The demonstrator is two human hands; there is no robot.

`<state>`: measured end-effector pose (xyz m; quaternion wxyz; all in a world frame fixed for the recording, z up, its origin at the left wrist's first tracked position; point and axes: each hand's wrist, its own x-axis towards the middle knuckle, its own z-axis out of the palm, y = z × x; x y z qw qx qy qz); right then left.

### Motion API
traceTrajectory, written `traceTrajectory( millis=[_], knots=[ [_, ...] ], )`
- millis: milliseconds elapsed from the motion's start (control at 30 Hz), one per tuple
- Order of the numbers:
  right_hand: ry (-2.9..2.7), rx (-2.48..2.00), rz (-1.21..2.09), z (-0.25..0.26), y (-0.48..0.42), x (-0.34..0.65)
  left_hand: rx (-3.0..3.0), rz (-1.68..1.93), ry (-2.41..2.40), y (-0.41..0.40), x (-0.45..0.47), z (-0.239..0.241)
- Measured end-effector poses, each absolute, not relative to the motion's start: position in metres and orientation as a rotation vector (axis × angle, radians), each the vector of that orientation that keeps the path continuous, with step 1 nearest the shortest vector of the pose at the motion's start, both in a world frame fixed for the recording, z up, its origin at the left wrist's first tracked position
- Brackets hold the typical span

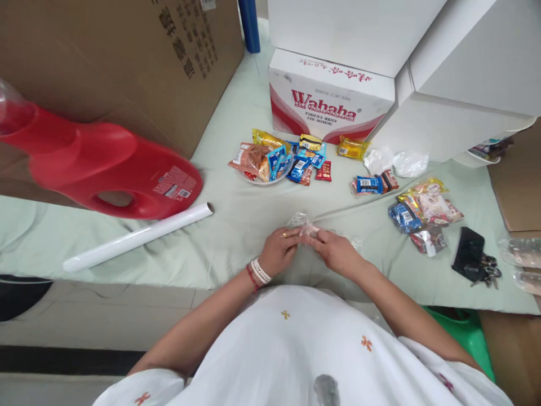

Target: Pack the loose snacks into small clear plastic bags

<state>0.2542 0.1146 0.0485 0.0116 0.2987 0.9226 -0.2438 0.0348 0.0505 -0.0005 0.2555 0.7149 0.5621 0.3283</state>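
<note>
Grip point(279, 250) on plastic point(301, 221), snacks point(299, 168) beyond

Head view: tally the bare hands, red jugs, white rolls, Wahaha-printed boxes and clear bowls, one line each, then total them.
Bare hands: 2, the left hand and right hand, both gripping crumpled clear plastic
Red plastic jug: 1
White cylindrical roll: 1
White-and-red cardboard Wahaha box: 1
Clear round bowl: 1
Total: 6
</note>
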Motion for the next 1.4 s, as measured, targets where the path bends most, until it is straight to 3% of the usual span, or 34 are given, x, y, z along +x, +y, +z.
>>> traceTrajectory(
  millis=[100,200,333,433,633,800,933,1033,1267,1400],
  knots=[
    [2.824,0.948,-0.744,0.044,0.113,0.255,1.580,1.131,1.671,0.059,0.016,-0.005],
    [2.788,0.933,-0.721,0.049,0.116,0.255,1.556,1.089,1.743,0.084,0.010,-0.002],
    [2.815,0.887,-0.807,0.055,0.118,0.256,1.675,0.882,1.400,0.120,0.016,0.003],
    [2.815,0.920,-0.892,0.053,0.119,0.258,1.523,1.004,1.244,0.123,0.010,0.004],
    [2.758,0.990,-0.796,0.051,0.110,0.258,1.248,1.167,1.446,0.082,-0.032,0.004],
    [2.828,0.980,-0.650,0.051,0.102,0.253,1.121,1.191,1.687,0.082,-0.015,0.011],
    [2.882,0.969,-0.609,0.050,0.099,0.253,1.307,0.917,1.907,0.091,0.013,0.025],
    [2.899,0.979,-0.673,0.049,0.099,0.254,1.447,0.613,1.820,0.080,0.021,0.039],
    [2.945,0.896,-0.853,0.045,0.100,0.256,0.818,0.840,1.441,0.067,0.059,0.052],
    [2.994,0.863,-1.097,0.048,0.100,0.272,0.955,0.819,1.498,0.075,0.085,0.045]
  ],
)
